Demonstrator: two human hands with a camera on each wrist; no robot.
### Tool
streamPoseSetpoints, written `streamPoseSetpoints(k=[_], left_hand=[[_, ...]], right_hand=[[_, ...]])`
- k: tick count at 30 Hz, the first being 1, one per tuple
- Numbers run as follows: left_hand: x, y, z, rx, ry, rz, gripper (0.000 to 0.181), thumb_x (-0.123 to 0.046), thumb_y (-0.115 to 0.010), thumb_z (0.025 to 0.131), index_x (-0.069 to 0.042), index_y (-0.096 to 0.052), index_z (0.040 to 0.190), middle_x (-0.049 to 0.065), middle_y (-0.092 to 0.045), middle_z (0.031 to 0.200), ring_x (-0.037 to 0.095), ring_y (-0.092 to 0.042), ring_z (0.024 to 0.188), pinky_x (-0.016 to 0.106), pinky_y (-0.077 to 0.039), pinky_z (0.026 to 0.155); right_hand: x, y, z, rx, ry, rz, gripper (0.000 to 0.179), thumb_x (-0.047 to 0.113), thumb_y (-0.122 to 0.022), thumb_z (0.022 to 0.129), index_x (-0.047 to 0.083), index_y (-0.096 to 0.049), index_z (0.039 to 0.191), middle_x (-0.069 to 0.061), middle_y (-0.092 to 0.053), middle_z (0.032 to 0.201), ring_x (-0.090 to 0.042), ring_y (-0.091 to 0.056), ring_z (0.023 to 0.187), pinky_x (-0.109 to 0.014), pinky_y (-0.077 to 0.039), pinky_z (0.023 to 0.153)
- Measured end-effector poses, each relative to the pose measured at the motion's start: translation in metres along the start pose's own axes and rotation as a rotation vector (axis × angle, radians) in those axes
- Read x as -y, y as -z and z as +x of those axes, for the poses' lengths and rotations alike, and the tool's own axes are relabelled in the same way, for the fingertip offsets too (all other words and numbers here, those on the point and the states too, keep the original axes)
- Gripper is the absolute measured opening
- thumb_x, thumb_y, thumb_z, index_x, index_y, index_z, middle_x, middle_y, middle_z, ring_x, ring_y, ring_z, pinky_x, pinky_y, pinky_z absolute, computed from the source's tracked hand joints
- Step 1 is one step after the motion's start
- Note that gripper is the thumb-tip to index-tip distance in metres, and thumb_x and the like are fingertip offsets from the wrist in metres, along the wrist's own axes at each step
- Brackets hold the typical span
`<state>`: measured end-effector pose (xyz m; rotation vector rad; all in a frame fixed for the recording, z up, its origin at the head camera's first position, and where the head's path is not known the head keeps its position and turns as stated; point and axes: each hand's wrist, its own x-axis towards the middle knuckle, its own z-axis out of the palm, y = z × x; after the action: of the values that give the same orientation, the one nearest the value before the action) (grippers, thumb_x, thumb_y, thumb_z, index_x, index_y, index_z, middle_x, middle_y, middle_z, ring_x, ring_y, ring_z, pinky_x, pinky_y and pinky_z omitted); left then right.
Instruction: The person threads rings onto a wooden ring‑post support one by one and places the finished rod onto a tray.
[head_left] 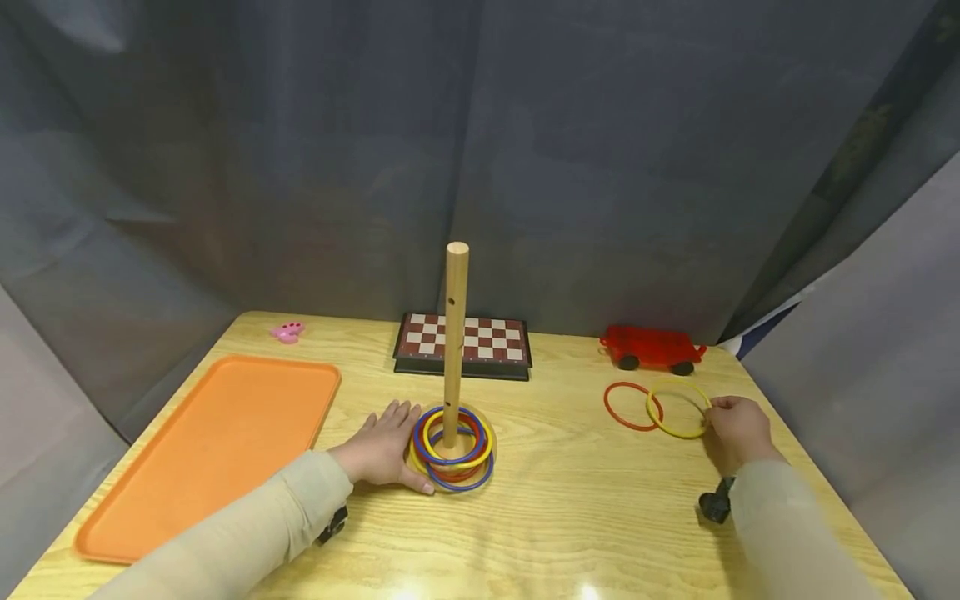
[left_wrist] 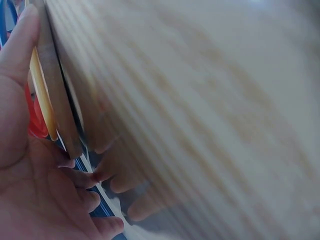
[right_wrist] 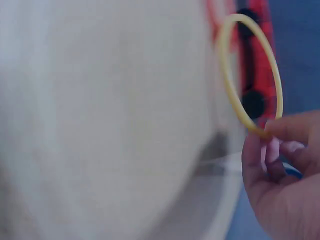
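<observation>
In the head view, a wooden peg (head_left: 454,350) stands upright with several blue, red and yellow rings (head_left: 459,477) stacked around its foot. My left hand (head_left: 382,448) rests at the left of the peg's base, fingers extended and thumb close to the lowest rings. The left wrist view shows this left hand (left_wrist: 45,185) along the edge of the base. Over at the right, my right hand (head_left: 741,429) pinches a yellow ring (head_left: 678,435) between thumb and fingers. That yellow ring (right_wrist: 229,87) looks tilted up in the right wrist view. It overlaps a red ring (head_left: 633,428) lying on the table.
An orange tray (head_left: 217,454) covers the left side of the table. Behind the peg lies a checkered board (head_left: 495,342). A red toy wagon (head_left: 652,347) stands at the back right, and a small pink object (head_left: 287,332) lies back left. Grey curtains (head_left: 337,167) hang behind.
</observation>
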<state>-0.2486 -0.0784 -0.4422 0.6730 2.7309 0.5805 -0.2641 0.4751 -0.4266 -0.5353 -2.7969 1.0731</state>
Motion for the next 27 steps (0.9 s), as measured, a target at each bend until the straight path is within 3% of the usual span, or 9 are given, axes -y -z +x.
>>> streamPoseSetpoints(k=[3, 6, 11, 17, 22, 27], left_hand=[[0.0, 0.0, 0.0, -0.001, 0.004, -0.001, 0.129, -0.056, -0.091, 0.072, 0.006, -0.021, 0.161, 0.03, -0.02, 0.166, 0.047, -0.011, 0.154, 0.065, -0.013, 0.121], [0.0, 0.002, 0.0, -0.002, 0.004, -0.002, 0.129, -0.056, -0.091, 0.072, 0.007, -0.021, 0.161, 0.03, -0.02, 0.166, 0.047, -0.011, 0.154, 0.065, -0.012, 0.121], [-0.001, 0.001, -0.001, -0.002, 0.005, -0.002, 0.128, -0.056, -0.091, 0.072, 0.006, -0.022, 0.161, 0.03, -0.02, 0.165, 0.047, -0.011, 0.154, 0.065, -0.012, 0.121], [-0.002, 0.002, -0.001, -0.001, 0.005, 0.004, 0.128, -0.056, -0.09, 0.072, 0.006, -0.022, 0.161, 0.03, -0.02, 0.165, 0.047, -0.011, 0.154, 0.065, -0.013, 0.121], [-0.003, 0.003, -0.002, 0.0, 0.0, 0.004, 0.128, -0.057, -0.09, 0.072, 0.007, -0.022, 0.161, 0.03, -0.021, 0.165, 0.047, -0.011, 0.154, 0.065, -0.013, 0.121], [-0.003, 0.003, -0.002, 0.003, -0.001, 0.012, 0.127, -0.057, -0.089, 0.073, 0.007, -0.023, 0.161, 0.03, -0.021, 0.165, 0.047, -0.011, 0.154, 0.065, -0.013, 0.121]], right_hand=[[0.018, 0.007, 0.001, 0.04, 0.058, 0.184, 0.043, 0.009, -0.053, 0.104, -0.023, -0.048, 0.133, -0.01, -0.067, 0.092, -0.012, -0.066, 0.079, -0.027, -0.059, 0.072], [0.044, 0.01, -0.001, 0.108, 0.132, 0.349, 0.046, 0.009, -0.054, 0.106, -0.022, -0.042, 0.139, 0.002, -0.062, 0.096, -0.001, -0.063, 0.077, -0.019, -0.058, 0.073], [0.1, 0.008, -0.015, 0.165, 0.246, 0.513, 0.036, 0.008, -0.059, 0.105, -0.01, -0.049, 0.136, 0.003, -0.062, 0.099, -0.003, -0.064, 0.084, -0.019, -0.058, 0.078], [0.177, 0.004, -0.048, 0.264, 0.251, 0.771, 0.021, 0.011, -0.065, 0.103, 0.013, -0.06, 0.123, 0.003, -0.062, 0.102, -0.009, -0.062, 0.087, -0.019, -0.057, 0.081], [0.236, 0.002, -0.076, 0.384, 0.257, 1.019, 0.021, 0.011, -0.068, 0.101, 0.012, -0.063, 0.121, -0.003, -0.059, 0.106, -0.011, -0.063, 0.086, -0.019, -0.057, 0.08], [0.283, -0.005, -0.102, 0.491, 0.321, 1.196, 0.015, 0.001, -0.062, 0.103, 0.01, -0.07, 0.111, -0.005, -0.063, 0.1, -0.012, -0.066, 0.082, -0.021, -0.058, 0.077]])
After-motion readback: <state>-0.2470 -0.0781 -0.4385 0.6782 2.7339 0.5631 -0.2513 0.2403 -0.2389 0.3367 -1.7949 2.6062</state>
